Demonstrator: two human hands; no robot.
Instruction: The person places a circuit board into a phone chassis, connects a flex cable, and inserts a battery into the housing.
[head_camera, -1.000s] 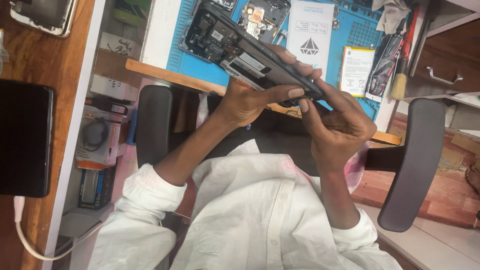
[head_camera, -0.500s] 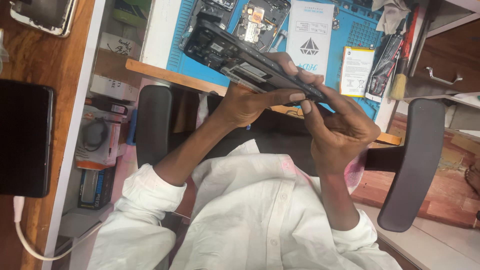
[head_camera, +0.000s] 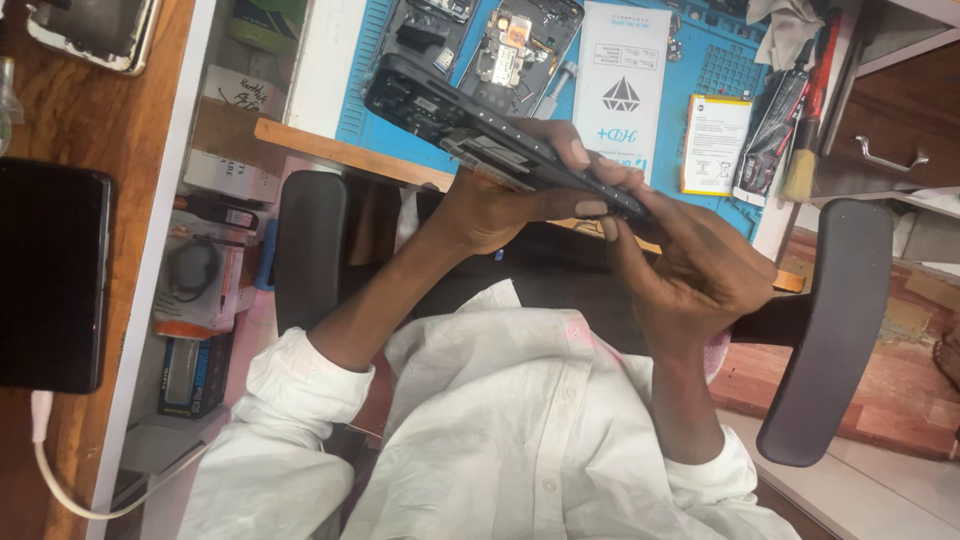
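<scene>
Phone frame (head_camera: 470, 125), black, seen edge-on and tilted, held above the lap in front of the blue work mat (head_camera: 760, 75). Inner side shows dark parts and a pale strip along the middle. One frame in hand.

Head view: left hand (head_camera: 500, 205) grips the frame from below, thumb along its lower edge, fingers curled over the top edge. Right hand (head_camera: 690, 265) pinches the frame's near end, fingertips pressed together at the corner.

Count on the mat: two opened phones (head_camera: 520, 45) side by side, one white box (head_camera: 622, 85), one flat white battery (head_camera: 715, 140) with yellow edging, one brush (head_camera: 805, 150). One dark phone (head_camera: 50, 275) lies on the wooden desk at left, a white cable (head_camera: 50, 470) just below it. Two black chair armrests (head_camera: 830, 330) flank the person.
</scene>
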